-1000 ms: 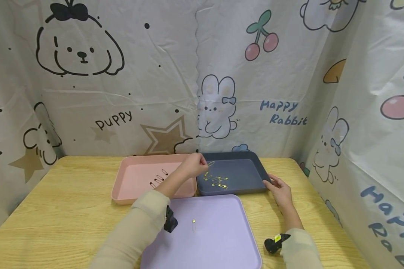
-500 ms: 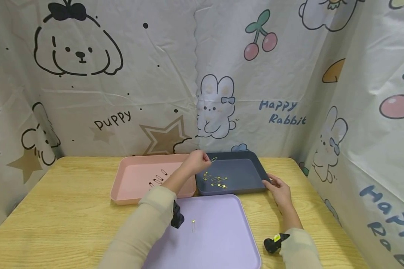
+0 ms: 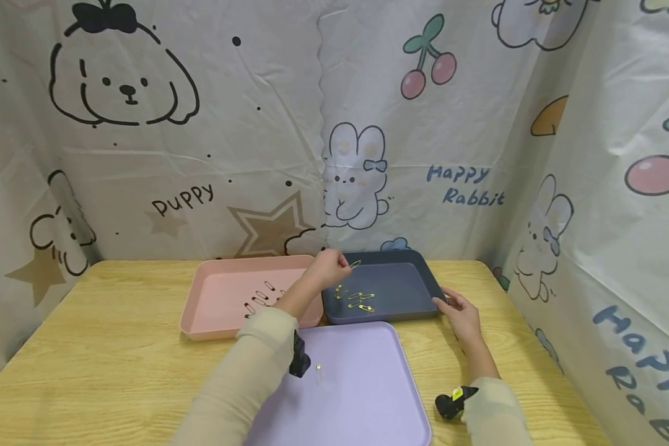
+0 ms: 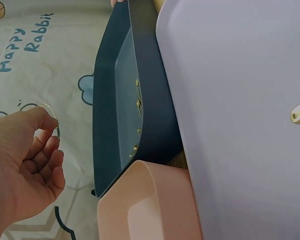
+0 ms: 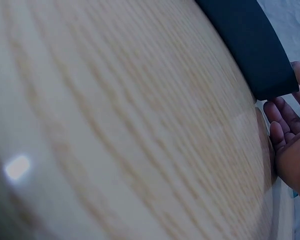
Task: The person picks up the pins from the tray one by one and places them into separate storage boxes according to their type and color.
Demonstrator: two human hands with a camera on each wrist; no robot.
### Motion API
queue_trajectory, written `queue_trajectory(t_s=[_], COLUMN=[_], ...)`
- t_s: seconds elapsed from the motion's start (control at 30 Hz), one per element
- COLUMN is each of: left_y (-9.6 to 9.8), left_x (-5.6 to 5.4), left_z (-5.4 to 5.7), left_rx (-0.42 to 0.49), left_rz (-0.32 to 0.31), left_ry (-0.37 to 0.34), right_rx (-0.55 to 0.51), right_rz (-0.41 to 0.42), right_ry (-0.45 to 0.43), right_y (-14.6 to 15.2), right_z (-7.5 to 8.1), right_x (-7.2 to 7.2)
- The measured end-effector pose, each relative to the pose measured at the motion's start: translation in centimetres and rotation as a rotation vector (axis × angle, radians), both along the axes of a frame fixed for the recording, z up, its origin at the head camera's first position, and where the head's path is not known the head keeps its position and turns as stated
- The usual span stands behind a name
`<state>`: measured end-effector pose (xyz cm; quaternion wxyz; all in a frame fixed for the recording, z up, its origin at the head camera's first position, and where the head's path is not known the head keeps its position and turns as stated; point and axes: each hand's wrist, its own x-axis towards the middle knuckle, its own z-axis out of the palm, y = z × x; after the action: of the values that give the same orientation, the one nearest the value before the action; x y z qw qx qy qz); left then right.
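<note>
My left hand [image 3: 327,270] pinches a gold safety pin [image 3: 356,264] between thumb and index finger, raised over the back left part of the dark blue tray [image 3: 404,282]. The same safety pin [image 4: 50,111] shows in the left wrist view, partly hidden by the fingertips. Several gold safety pins [image 3: 362,296] lie in the dark blue tray. My right hand [image 3: 464,316] holds that tray's right edge, thumb at the rim and fingers outside below it. One gold safety pin [image 3: 319,374] lies on the lilac tray [image 3: 362,390] in front.
Left of the dark blue tray stands a pink tray [image 3: 214,297] with several dark safety pins [image 3: 259,296], partly hidden by the left forearm. The trays sit on a wooden table [image 3: 106,347]. A printed curtain [image 3: 201,155] hangs behind and at the sides.
My left hand has moved slightly up and to the right with the pinched safety pin, now over the tray's back part. My right hand keeps its place on the tray edge.
</note>
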<state>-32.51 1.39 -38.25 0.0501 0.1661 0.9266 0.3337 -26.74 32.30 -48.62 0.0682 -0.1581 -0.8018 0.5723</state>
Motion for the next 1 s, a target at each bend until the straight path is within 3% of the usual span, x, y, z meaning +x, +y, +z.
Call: queue_trajectory(t_s=[0.23,0.77,1.0], left_y=[0.1,0.7,1.1], left_x=[-0.2,-0.8,-0.7], left_z=[-0.6,-1.9,-2.2], left_rx=[-0.017,-0.122,-0.176], left_rz=[-0.001,-0.011,-0.007], left_ry=[0.024,0.164,0.180], right_rx=[0.005,0.010,0.000], right_rz=[-0.005,-0.005,-0.004], right_ry=[0.007,0.004,0.011], right_y=[0.0,0.2,0.0], right_z=[-0.1,-0.1,0.0], right_x=[-0.1,0.0,0.1])
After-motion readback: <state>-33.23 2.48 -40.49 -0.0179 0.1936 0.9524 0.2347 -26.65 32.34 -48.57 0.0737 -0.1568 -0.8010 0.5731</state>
